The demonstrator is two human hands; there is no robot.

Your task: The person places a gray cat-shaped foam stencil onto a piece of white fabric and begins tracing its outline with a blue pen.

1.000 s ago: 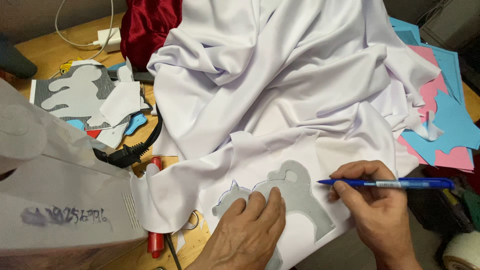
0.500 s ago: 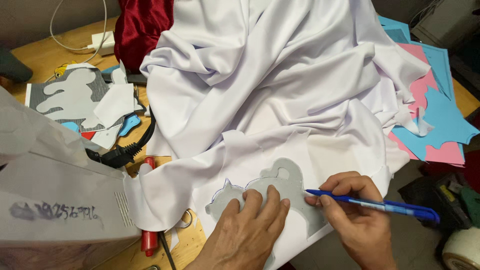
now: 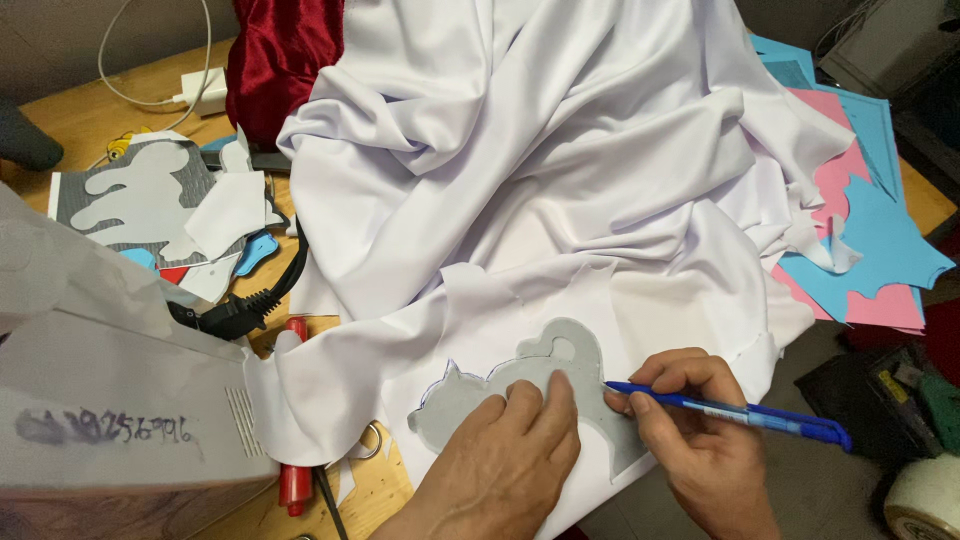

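surface: wooden worktable (image 3: 110, 95), mostly buried under a heap of white fabric (image 3: 560, 160) that spills over its near edge.
template: grey cut-out shape (image 3: 545, 385) lying flat on the near part of the white fabric, with a thin drawn outline showing along its left edge.
left hand (image 3: 505, 465): laid palm down on the template, fingers close together and pressing it onto the cloth.
right hand (image 3: 695, 435): closed around a blue pen (image 3: 745, 415), pinching it near the tip; the tip meets the template's right edge.
left side: pale machine housing (image 3: 110, 400), black cable (image 3: 255, 300) and a red tool handle (image 3: 293, 485) just beside the fabric.
far left: grey and white paper cut-outs (image 3: 150, 195).
back: dark red cloth (image 3: 280, 55), white cord (image 3: 150, 70).
right side: pink and blue paper sheets (image 3: 865, 235) under the fabric's edge; tape roll (image 3: 925, 500) at the lower corner.
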